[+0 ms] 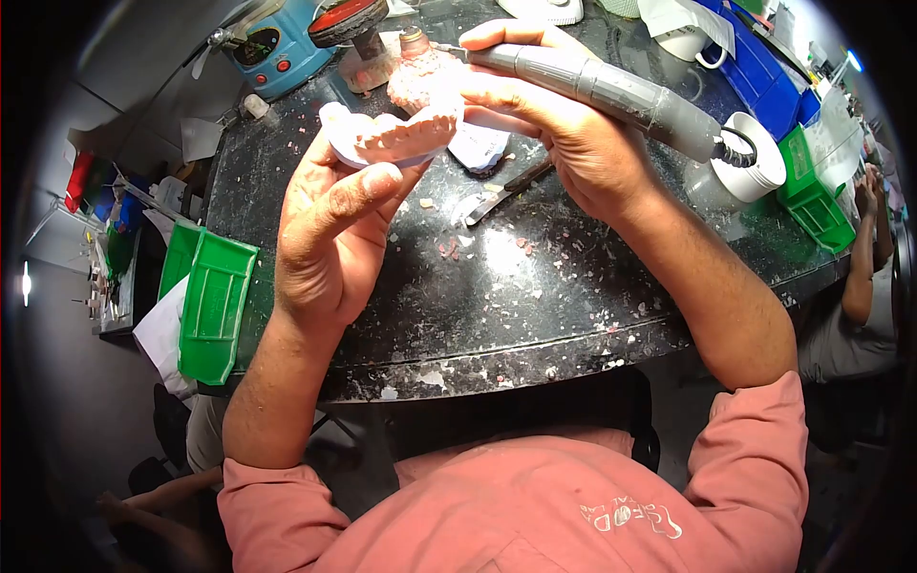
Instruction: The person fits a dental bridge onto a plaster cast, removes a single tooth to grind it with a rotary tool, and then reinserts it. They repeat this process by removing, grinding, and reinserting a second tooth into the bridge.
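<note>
My left hand (330, 234) is closed around a pale dental cast (396, 141), raised above the bench with its row of teeth upward. In my right hand (587, 138) is a grey handpiece (602, 88), gripped like a pen, its thin tip pointing left above the cast. Bright light washes out the cast's right end beside my right fingers. Beneath my right hand, another white cast (480, 151) lies on the bench. A dark-handled knife (508, 194) rests close to it. Behind the held cast stands a lumpy, pink-crusted burner-like piece with a brass top (413, 43).
Chips and dust litter the black bench (458, 315). A blue machine with red buttons (277, 53) stands back left, near a red-and-black round piece (346, 21). Green trays (218, 304) flank both sides. At right are a white container (750, 167) and a cup (683, 43). Other people sit nearby.
</note>
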A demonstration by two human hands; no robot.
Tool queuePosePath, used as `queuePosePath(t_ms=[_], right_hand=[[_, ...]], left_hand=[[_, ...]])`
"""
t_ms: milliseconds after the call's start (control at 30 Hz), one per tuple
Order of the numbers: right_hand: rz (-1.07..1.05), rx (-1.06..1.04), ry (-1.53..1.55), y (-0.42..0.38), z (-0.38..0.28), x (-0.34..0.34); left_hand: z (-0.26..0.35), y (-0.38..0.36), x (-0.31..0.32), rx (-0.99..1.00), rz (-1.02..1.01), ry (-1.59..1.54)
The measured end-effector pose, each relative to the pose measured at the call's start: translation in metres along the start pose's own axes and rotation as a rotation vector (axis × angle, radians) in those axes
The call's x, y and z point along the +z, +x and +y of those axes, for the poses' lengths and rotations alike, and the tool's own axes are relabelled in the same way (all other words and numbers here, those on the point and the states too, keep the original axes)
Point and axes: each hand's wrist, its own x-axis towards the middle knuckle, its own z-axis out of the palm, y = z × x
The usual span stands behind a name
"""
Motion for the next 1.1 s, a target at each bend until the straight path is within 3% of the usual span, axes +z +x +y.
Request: queuePosePath(t_ms=[400, 467, 500, 533, 600, 667, 800, 867, 1033, 1100], right_hand=[[0.078, 0.000, -0.127, 0.009, -0.003, -0.020], [0.215, -0.097, -0.153, 0.017, 0.003, -0.039], [0.402, 0.053, 0.055, 0.017, -0.006, -0.044], [0.557, 0.141, -0.103, 0.023, -0.008, -0.053], [0.509, 0.303, -0.205, 0.024, -0.030, -0.066], [0.336, 0.315, -0.648, 0.028, -0.044, -0.085], [0.360, 0.603, -1.223, 0.027, -0.042, -0.113], [0.390, 0.547, -1.351, 0.026, -0.024, -0.136], [0.381, 0.716, -1.519, 0.030, -0.018, -0.151], [0.387, 0.677, -1.544, 0.030, -0.014, -0.154]], left_hand=[[0.002, 0.002, 0.002, -0.006, 0.013, -0.065], [0.003, 0.002, 0.003, -0.001, 0.017, -0.067], [0.003, 0.002, 0.003, 0.002, 0.011, -0.079], [0.002, 0.001, 0.003, 0.004, 0.006, -0.091], [0.001, 0.002, 0.000, 0.020, -0.006, -0.088], [-0.001, 0.003, -0.003, 0.038, -0.019, -0.085], [-0.004, 0.003, -0.006, 0.094, -0.053, 0.049], [-0.004, 0.004, -0.005, 0.116, -0.057, 0.083], [-0.002, 0.002, -0.003, 0.128, -0.054, 0.093], [-0.001, 0.002, -0.003, 0.129, -0.064, 0.086]])
